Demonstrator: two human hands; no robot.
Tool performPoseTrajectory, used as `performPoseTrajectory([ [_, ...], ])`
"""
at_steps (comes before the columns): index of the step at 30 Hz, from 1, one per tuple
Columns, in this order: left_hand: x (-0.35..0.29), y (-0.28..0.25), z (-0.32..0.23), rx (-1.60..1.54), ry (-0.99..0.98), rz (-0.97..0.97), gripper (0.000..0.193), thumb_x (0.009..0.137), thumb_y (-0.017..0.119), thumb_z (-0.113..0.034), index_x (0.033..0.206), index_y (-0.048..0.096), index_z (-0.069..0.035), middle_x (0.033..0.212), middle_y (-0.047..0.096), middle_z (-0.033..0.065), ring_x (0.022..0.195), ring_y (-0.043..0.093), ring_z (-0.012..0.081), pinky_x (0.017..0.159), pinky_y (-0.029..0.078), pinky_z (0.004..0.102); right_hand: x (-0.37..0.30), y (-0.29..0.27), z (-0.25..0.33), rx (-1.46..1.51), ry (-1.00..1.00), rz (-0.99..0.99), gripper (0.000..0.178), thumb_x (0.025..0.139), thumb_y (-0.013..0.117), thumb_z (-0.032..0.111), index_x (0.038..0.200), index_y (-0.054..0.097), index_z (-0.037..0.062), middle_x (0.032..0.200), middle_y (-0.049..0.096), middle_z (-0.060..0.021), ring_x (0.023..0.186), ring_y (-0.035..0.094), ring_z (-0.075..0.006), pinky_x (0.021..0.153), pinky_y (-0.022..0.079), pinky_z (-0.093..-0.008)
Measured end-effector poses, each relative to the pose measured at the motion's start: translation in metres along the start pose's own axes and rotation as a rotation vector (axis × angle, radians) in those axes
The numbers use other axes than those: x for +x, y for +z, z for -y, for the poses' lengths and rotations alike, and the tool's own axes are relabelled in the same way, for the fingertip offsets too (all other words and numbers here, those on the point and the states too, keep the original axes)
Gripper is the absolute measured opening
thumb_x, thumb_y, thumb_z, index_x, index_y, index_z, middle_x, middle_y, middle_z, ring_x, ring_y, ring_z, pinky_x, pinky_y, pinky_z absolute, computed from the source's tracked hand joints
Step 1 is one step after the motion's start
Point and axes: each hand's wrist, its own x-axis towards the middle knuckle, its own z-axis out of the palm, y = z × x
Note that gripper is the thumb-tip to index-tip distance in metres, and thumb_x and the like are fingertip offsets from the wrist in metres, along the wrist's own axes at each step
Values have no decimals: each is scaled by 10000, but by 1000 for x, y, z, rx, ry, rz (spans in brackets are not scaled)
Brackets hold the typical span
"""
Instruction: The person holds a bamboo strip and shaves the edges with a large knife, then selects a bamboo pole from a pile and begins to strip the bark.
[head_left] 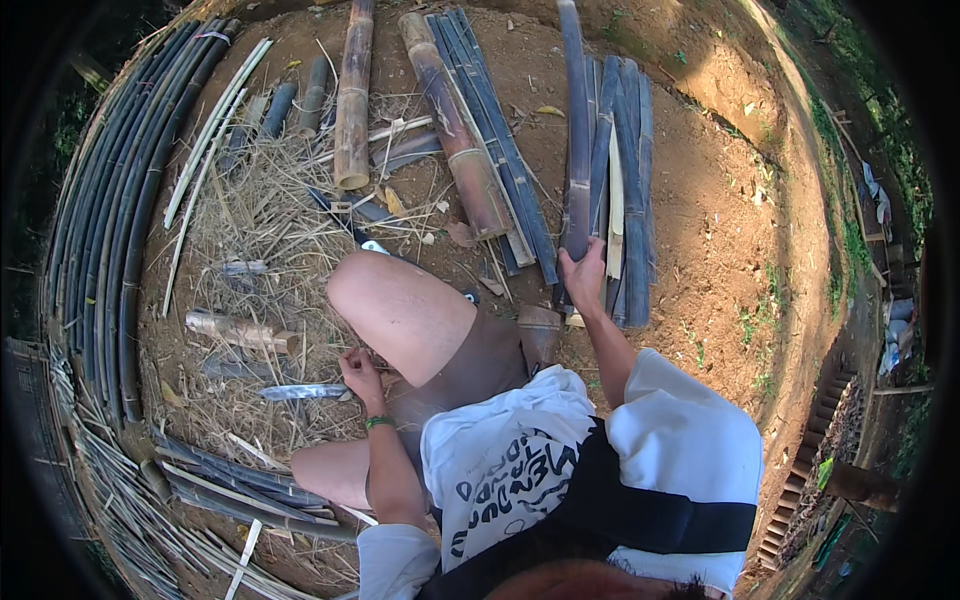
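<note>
Counts: 2 hands, left hand (361, 380) and right hand (586, 276). 1 green wristband (380, 421). 1 bright-bladed knife (303, 392). 1 long dark bamboo pole (576, 130) at the right hand. 2 thick brown bamboo poles (455, 130). 1 short split log (238, 330). 1 bundle of dark poles (128, 200) at left; poles overlap, no exact number. Split slats (630, 200) at right: several, also overlapping.

Poles (122, 200) lay left of the straw (255, 200), with a log (240, 330) amid it. Farther right, the right hand (586, 276) was on a bamboo piece (577, 150) beside slats (630, 190).
</note>
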Motion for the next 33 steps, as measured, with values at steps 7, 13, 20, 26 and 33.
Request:
performPoseTrajectory([
  [7,41,-10,-52,-191,15,-72,229,943,624,-101,1114,526,17,755,614,48,683,533,102,640,434,257,34,40,111,374,-30,117,421,824,796,212,1064,516,7,655,663,-105,542,650,-182,504,479,-332],
  [13,52,-13,-100,-328,5,-147,213,964,601,-116,1121,518,2,819,624,59,774,573,120,724,450,266,51,69,146,636,19,249,301,917,699,216,1082,537,24,655,650,-62,511,609,-136,479,479,-289],
  [20,74,-22,-228,-485,155,-233,223,986,574,-111,1170,523,3,912,621,83,863,590,140,811,493,278,29,42,192,856,-58,451,363,966,606,118,1290,500,-7,918,664,-104,680,643,-124,546,528,-253],
  [26,53,69,-381,-446,240,381,381,1001,580,-257,1248,513,25,1055,654,138,994,619,202,880,494,311,-18,28,239,1025,-51,532,402,985,585,112,1355,474,-4,1016,664,-97,805,639,-115,645,550,-254],
  [33,41,123,-441,-119,433,207,502,927,675,-344,1181,516,58,916,667,233,851,658,366,782,501,426,-31,24,258,983,-481,191,256,1022,487,132,1211,578,-15,1040,570,-104,916,584,-167,780,487,-302],
])
